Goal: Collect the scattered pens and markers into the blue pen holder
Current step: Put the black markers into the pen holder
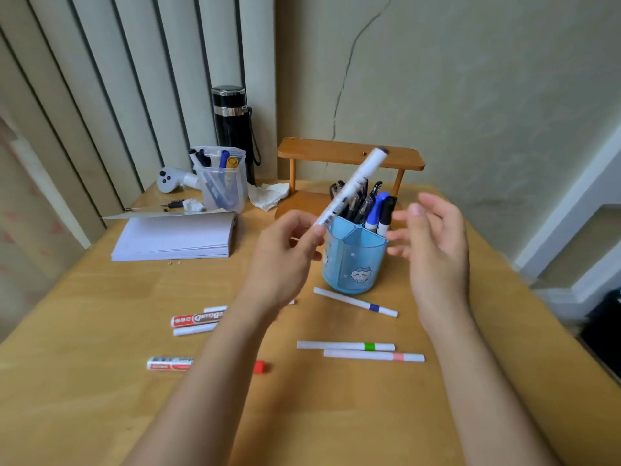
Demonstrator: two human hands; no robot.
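**Left grip pinching a marker over the holder**

Left hand (285,260) is pinching a white marker (353,186), tilting above the blue pen holder (353,260), which is carrying several pens. Right hand (433,243) is hovering spread beside it. Forearms are hiding parts of markers lying on the tabletop (100,381).

Wooden table (100,415), cluttered w/ stationery.
Blue pen holder (353,264) at center; loose markers (346,346) below it; paper stack (174,237), clear organizer (223,193), black flask (233,129) upper left.
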